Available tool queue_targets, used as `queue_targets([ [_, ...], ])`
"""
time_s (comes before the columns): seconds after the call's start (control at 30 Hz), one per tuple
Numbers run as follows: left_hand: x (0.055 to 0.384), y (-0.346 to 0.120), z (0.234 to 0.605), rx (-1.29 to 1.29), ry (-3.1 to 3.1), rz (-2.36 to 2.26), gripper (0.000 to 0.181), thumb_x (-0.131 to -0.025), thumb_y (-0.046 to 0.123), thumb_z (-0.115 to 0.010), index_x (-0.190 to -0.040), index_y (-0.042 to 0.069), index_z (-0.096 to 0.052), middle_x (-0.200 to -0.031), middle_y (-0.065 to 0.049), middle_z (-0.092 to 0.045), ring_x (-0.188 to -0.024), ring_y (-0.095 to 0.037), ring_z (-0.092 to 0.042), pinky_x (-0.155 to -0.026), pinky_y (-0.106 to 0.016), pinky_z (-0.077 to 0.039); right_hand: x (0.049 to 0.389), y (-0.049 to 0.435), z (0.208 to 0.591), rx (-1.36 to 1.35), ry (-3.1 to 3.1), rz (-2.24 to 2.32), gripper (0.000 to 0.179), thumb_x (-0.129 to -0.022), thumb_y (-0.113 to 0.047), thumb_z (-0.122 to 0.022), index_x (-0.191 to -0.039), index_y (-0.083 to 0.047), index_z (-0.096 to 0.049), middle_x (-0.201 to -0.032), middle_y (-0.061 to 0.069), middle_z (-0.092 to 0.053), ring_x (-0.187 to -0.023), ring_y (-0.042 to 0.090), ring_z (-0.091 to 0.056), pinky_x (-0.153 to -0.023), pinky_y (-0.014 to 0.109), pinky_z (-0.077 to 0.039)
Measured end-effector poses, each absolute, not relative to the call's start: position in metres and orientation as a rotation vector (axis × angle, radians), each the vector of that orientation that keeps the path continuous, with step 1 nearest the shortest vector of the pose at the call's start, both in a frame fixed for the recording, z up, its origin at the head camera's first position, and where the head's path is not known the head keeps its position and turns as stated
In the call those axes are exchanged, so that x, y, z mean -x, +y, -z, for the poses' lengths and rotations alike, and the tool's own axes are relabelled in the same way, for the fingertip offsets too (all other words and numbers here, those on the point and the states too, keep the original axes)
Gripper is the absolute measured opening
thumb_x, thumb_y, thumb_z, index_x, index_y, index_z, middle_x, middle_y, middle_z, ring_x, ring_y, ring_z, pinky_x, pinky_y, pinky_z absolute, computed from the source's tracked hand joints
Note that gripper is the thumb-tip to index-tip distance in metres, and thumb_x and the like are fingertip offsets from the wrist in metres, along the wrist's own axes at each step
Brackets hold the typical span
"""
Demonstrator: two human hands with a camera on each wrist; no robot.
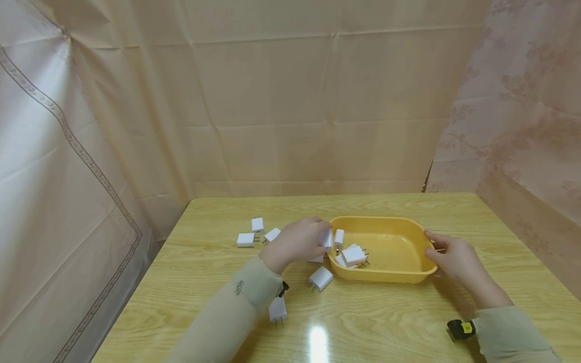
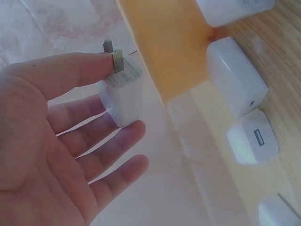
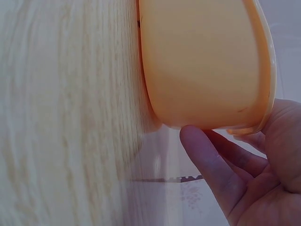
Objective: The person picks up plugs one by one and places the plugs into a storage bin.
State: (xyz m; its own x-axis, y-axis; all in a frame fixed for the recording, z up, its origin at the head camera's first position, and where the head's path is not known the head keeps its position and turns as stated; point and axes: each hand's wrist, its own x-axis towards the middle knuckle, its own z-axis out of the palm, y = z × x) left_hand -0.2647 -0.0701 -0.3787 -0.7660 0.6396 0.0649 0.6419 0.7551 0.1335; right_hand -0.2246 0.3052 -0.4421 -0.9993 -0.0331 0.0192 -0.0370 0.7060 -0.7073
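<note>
White chargers (image 1: 246, 240) litter the bench (image 1: 181, 307), lower centre; left hand (image 1: 300, 241) pinches another charger (image 2: 124, 99), lengthwise upright, prongs (image 2: 117, 61) up in its wrist view; right hand (image 1: 458, 259) grips the yellow tray (image 1: 399, 252).

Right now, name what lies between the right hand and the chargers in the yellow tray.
The head view shows just bare floor and end wall of the yellow tray between chargers and right hand.

The yellow tub (image 1: 399, 276) sits upright, its three o'clock end pinched by the right fingers (image 1: 438, 238). White two-pronged plugs (image 1: 353, 255) lie bunched inside, toward eight and nine o'clock. A held plug (image 2: 126, 96), gripped by the left fingers (image 2: 87, 70), is at the nine o'clock rim. Loose plugs (image 1: 277, 307) lie outside on the surface (image 1: 372, 325), around eight to nine o'clock, variously turned.
</note>
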Motion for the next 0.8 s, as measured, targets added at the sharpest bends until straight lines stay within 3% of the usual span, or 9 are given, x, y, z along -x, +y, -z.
queue_targets([
  [0.37,0.272,-0.049,0.380,1.078,-2.924,0.202,0.057,-0.093,0.036,-0.074,-0.143,0.014,-0.059,-0.139,-0.005,-0.060,-0.112,-0.018,-0.062,-0.090,-0.032,-0.054,0.224,0.306,0.443,-0.079,-2.891,-1.196,0.059,-0.098,-0.010,-0.058,-0.151,0.008,-0.038,-0.125,0.040,-0.057,-0.072,0.022,-0.067,-0.057,0.034,-0.059],
  [0.6,0.276,-0.032,0.381,1.093,-2.885,0.147,0.052,-0.092,0.033,-0.074,-0.139,0.015,-0.062,-0.131,-0.003,-0.064,-0.102,-0.015,-0.063,-0.080,-0.030,-0.054,0.224,0.306,0.443,-0.081,-2.890,-1.192,0.059,-0.098,-0.010,-0.058,-0.151,0.008,-0.038,-0.127,0.041,-0.056,-0.074,0.022,-0.067,-0.058,0.034,-0.059],
  [0.8,0.279,-0.019,0.384,1.083,-2.890,0.096,0.052,-0.092,0.037,-0.073,-0.139,0.018,-0.063,-0.132,0.000,-0.064,-0.107,-0.014,-0.062,-0.084,-0.030,-0.054,0.224,0.306,0.443,-0.076,-2.893,-1.183,0.059,-0.098,-0.010,-0.058,-0.151,0.008,-0.038,-0.126,0.041,-0.056,-0.076,0.023,-0.068,-0.057,0.034,-0.059],
])
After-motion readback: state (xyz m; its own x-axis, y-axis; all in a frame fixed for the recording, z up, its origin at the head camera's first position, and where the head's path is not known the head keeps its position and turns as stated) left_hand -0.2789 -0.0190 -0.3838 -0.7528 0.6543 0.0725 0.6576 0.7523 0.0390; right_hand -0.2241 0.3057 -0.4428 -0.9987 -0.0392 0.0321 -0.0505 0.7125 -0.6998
